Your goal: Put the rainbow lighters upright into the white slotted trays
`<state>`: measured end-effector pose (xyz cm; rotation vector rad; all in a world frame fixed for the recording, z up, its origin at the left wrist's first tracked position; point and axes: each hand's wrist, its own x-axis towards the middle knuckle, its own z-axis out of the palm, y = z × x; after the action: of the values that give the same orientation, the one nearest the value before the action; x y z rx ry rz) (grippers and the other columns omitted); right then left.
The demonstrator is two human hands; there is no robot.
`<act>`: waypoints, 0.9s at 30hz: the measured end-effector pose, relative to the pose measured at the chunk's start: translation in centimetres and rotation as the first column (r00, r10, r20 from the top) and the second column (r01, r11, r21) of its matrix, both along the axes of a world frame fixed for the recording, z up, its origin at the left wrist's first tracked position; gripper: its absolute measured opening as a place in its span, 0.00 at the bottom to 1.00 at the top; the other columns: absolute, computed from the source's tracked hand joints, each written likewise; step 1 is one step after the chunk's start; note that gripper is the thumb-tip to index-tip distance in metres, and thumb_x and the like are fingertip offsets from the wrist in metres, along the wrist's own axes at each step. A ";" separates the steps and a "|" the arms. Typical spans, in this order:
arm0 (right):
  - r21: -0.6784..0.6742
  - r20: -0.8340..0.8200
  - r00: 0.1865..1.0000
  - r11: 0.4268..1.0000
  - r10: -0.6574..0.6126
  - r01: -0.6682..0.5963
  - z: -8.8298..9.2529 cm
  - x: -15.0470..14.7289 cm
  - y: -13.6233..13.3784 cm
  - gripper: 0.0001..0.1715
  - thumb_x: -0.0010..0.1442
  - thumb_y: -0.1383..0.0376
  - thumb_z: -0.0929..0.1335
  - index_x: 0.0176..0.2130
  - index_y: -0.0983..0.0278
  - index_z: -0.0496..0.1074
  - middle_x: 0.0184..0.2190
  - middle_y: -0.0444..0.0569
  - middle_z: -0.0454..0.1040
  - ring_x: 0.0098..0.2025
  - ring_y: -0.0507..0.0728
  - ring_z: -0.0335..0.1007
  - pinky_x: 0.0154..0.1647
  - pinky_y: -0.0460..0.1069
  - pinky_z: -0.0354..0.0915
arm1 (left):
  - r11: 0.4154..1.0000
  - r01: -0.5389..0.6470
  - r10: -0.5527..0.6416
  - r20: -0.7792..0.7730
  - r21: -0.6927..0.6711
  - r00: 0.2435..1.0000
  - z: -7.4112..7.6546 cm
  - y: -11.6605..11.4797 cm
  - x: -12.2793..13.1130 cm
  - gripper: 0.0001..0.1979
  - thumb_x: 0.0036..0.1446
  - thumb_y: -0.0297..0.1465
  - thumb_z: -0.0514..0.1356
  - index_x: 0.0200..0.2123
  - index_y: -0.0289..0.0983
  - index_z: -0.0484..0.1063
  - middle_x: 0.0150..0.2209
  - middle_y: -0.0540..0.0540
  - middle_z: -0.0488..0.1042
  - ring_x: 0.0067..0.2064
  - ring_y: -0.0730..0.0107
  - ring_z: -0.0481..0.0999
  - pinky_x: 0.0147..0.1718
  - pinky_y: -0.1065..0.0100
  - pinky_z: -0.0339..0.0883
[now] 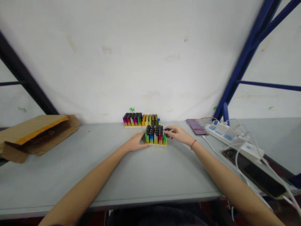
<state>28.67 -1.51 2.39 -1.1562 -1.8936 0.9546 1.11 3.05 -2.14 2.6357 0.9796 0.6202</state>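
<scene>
A block of upright lighters (pixel 155 138) with black tops and multicoloured bodies stands in a low white tray (pixel 154 144) on the table. My left hand (pixel 135 142) grips the tray's left side, its thumb low at the front corner and its fingertips hidden behind the lighters. At the right end, my right hand (pixel 178 134) pinches a black-topped lighter (pixel 167 129); the fingers cover part of it. Just below those fingers, a green and yellow lighter (pixel 165 139) stands in the front right corner.
Behind stands another group of lighters (pixel 133 120), beside yellow-toned lighters (pixel 150 120). An open brown paper bag (pixel 44 125) lies left. On the right are a phone (pixel 197 128), a white power strip (pixel 231 137) with cables, and a dark phone (pixel 255 172). Blue frame posts (pixel 240 62) flank the wall.
</scene>
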 end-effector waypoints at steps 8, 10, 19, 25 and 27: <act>0.018 0.060 0.998 1.000 0.007 -0.008 0.1 0.4 0.0 0.16 0.58 0.58 0.67 0.41 0.67 0.74 0.32 0.49 0.76 0.25 0.49 0.70 0.26 0.44 0.68 | 1.000 0.007 -0.007 0.005 0.007 1.000 -0.1 0.0 0.0 0.36 0.54 0.49 0.61 0.59 0.32 0.61 0.57 0.37 0.68 0.56 0.48 0.69 0.56 0.55 0.61; -0.017 0.049 0.999 1.000 0.017 -0.016 0.1 0.4 0.0 0.17 0.58 0.57 0.67 0.42 0.66 0.74 0.33 0.49 0.76 0.25 0.49 0.71 0.25 0.44 0.69 | 1.000 0.001 -0.001 0.003 0.003 1.000 -0.1 0.0 0.0 0.36 0.53 0.49 0.61 0.59 0.33 0.61 0.57 0.37 0.69 0.56 0.48 0.68 0.56 0.55 0.60; 0.153 0.123 0.992 0.988 -0.014 -0.005 0.1 0.4 0.0 0.20 0.63 0.54 0.61 0.33 0.66 0.74 0.27 0.47 0.74 0.26 0.52 0.70 0.29 0.46 0.67 | 1.000 -0.013 0.013 -0.004 0.004 1.000 0.1 -0.2 0.1 0.35 0.54 0.49 0.61 0.58 0.33 0.62 0.55 0.37 0.69 0.55 0.48 0.70 0.54 0.55 0.62; 0.414 0.195 0.954 0.901 -0.226 0.129 0.5 0.2 -0.3 0.19 0.65 0.59 0.60 0.31 0.65 0.73 0.26 0.48 0.73 0.29 0.54 0.69 0.34 0.47 0.63 | 1.000 -0.017 0.017 0.002 -0.004 1.000 0.1 -0.2 0.1 0.35 0.53 0.49 0.61 0.57 0.32 0.63 0.55 0.36 0.70 0.54 0.47 0.70 0.54 0.54 0.62; 0.387 0.190 0.960 0.914 -0.208 0.122 0.5 0.2 -0.3 0.19 0.65 0.58 0.60 0.30 0.65 0.72 0.25 0.48 0.73 0.27 0.53 0.70 0.33 0.47 0.63 | 1.000 -0.016 0.016 0.001 -0.007 1.000 0.1 -0.2 0.1 0.35 0.53 0.49 0.61 0.57 0.33 0.63 0.55 0.37 0.70 0.54 0.47 0.70 0.54 0.54 0.62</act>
<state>28.85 -1.86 2.93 -1.2067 -2.0058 0.3560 1.22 2.89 -2.04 2.6234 1.0019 0.6208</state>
